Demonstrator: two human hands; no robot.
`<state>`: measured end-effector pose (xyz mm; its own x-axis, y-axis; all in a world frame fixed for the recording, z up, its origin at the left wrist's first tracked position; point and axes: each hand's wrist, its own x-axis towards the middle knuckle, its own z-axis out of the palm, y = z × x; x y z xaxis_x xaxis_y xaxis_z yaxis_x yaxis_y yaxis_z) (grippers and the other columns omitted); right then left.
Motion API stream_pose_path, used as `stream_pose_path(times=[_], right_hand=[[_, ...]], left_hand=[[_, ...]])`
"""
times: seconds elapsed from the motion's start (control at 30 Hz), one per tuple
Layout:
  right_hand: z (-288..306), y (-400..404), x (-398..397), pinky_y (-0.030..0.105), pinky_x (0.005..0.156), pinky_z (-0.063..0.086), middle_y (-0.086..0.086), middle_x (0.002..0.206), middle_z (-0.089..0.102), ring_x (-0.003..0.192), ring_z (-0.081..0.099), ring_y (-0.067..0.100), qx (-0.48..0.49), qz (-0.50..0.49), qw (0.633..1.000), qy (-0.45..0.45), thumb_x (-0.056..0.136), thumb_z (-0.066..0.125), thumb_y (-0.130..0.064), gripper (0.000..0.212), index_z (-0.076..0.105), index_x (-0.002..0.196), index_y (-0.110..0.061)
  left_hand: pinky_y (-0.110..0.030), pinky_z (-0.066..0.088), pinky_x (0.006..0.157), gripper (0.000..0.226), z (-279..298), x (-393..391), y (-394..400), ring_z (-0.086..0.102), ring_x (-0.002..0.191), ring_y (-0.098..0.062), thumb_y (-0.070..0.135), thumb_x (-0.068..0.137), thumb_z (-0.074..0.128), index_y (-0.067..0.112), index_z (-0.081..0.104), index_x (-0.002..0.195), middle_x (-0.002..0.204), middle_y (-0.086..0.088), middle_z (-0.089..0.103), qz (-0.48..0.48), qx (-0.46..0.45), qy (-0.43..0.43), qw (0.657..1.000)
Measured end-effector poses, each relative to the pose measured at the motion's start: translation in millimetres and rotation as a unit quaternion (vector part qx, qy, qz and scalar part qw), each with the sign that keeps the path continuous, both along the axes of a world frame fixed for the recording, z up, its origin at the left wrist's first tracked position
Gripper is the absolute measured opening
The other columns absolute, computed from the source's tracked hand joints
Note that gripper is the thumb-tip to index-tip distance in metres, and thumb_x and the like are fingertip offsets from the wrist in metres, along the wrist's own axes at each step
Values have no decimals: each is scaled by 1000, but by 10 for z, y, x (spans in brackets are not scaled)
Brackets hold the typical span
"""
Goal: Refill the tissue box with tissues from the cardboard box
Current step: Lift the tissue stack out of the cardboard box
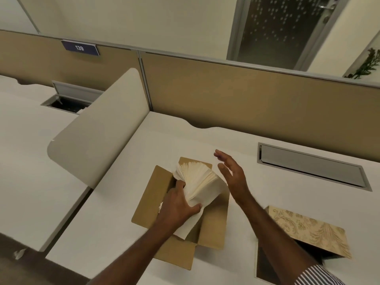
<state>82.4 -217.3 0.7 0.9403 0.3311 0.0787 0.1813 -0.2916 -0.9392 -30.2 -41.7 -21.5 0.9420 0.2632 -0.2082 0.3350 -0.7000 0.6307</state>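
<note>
Left hand (178, 204) grips tissue stack (200, 187) — fanned edge up-left.

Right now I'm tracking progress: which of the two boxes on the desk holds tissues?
The plain brown cardboard box beside the left hand, which grips a tissue stack; the floral-patterned box shows none.

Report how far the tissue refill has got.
Done: the cardboard box stands open on the desk. In hand: the left hand grips a stack of tissues over that box; the right hand is open beside it, not touching. Left: carry the stack to the patterned tissue box at the right and load it.
</note>
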Motion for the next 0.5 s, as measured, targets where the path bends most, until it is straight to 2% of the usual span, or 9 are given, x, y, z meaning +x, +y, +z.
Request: stream_pose_path(times=[0.07, 0.13, 0.17, 0.2, 0.3, 0.37, 0.43, 0.5], right_hand=[[330, -159, -16, 29, 114, 29, -32, 149, 39, 137, 34, -8, -105, 100, 985, -89, 85, 55, -71, 65, 41, 144, -49], [651, -233, -81, 23, 114, 19, -42, 151, 22, 141, 21, -13, -191, 191, 944, -188, 81, 60, -73, 76, 28, 148, -54], [775, -238, -121, 21, 115, 15, -42, 153, 17, 144, 16, -12, -216, 226, 920, -238, 81, 62, -72, 82, 24, 151, -52], [877, -227, -166, 22, 118, 12, -37, 157, 13, 147, 13, -8, -240, 254, 894, -279, 80, 64, -70, 89, 20, 154, -47], [1060, -147, -273, 39, 124, 1, -11, 167, 11, 154, 4, 10, -335, 305, 819, -352, 76, 68, -71, 114, 1, 159, -32], [1119, -107, -327, 46, 124, -4, -3, 169, 11, 155, 0, 17, -391, 318, 775, -381, 68, 76, -69, 131, -11, 158, -29], [1153, -97, -388, 43, 124, -9, 3, 167, 19, 155, 2, 21, -413, 325, 752, -397, 60, 85, -60, 143, -14, 158, -28], [1186, -122, -463, 33, 120, -19, 7, 163, 29, 152, 5, 22, -417, 323, 751, -398, 55, 92, -53, 149, -13, 158, -28]], left_hand=[[-39, 56, 95, 89, 141, -4, 7, 59, 111, -15, 69, 64, 73, 27, 37, 134, 127, 5, 57, -10, 23, -20, 999], [-38, 58, 90, 88, 273, -3, -6, 60, 106, -15, 69, 63, 73, 25, 39, 132, 124, 3, 59, -19, 42, -46, 998], [-36, 59, 87, 88, 331, -4, -19, 60, 104, -15, 69, 63, 73, 24, 40, 131, 122, 2, 59, -26, 52, -57, 997], [-35, 59, 85, 88, 388, -10, -37, 60, 103, -16, 70, 63, 72, 23, 41, 131, 121, 2, 60, -35, 65, -67, 995], [-31, 55, 83, 89, 517, -31, -125, 57, 102, -17, 71, 63, 73, 20, 44, 130, 119, 0, 61, -72, 103, -111, 986], [-29, 51, 84, 87, 583, -47, -196, 59, 99, -17, 69, 62, 75, 18, 49, 128, 115, -1, 65, -105, 127, -150, 975], [-31, 52, 90, 81, 635, -63, -272, 62, 101, -19, 61, 65, 78, 14, 55, 127, 116, -4, 68, -149, 154, -185, 959], [-35, 53, 94, 73, 676, -81, -347, 64, 102, -22, 54, 68, 80, 10, 60, 122, 116, -8, 71, -196, 186, -214, 939]])
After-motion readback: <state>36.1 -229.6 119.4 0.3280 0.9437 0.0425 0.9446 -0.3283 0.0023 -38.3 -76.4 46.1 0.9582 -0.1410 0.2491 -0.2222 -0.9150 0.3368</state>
